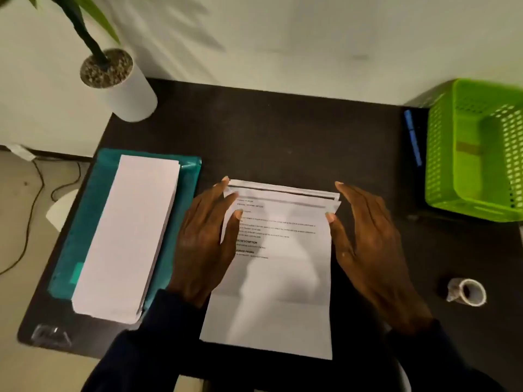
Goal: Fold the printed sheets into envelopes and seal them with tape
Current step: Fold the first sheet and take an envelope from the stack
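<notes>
Desk [283, 131] surface is matte black with rounded corners, pushed up against a pale wall, with beige floor and a dark cable showing off its left side. One white cylindrical pot [124, 83] topped with gravel holds a green plant at the far left corner. One lime-green plastic basket [444, 154], perforated in a grid, sits at the right edge, with one blue pen [413, 137] lying just beside it. One roll of clear tape [468, 292] stands near my right wrist, apart from the paper.

At left, one tall stack of plain white sheets [124, 239] rests on a glossy teal folder [93, 210].

Between my hands lies one printed sheet [280, 264], its far end folded over into thin layered edges, black text across the upper part, the lower part blank and creased. My left hand [203, 244] lies open, fingers spread flat on the sheet's left edge. My right hand [368, 239] is open too, fingers straight, thumb touching the right edge near the fold. Both sleeves are dark.
</notes>
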